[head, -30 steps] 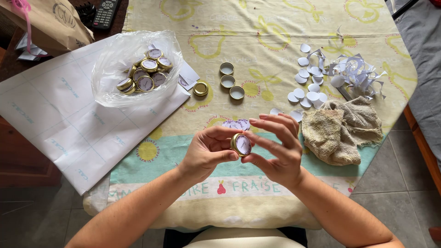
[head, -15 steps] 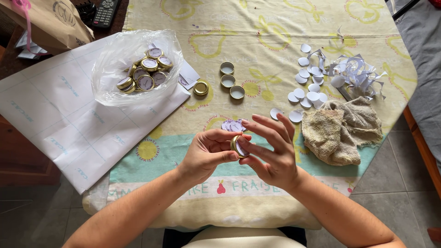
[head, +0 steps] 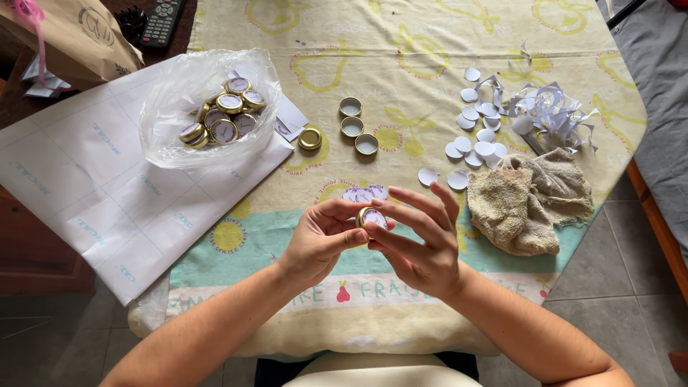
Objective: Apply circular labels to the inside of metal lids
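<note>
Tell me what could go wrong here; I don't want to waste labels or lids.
The gold lid is pinched at its edge by the left hand while the right hand presses its label, so the label may end up crooked or creased. The lid could also slip and drop off the table's near edge. The loose stickers lie just behind the hands, where a wrist might brush and scatter them.

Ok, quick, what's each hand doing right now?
Left hand: closed on the small gold lid.
Right hand: fingers spread, fingertips on the same lid's label face.
</note>
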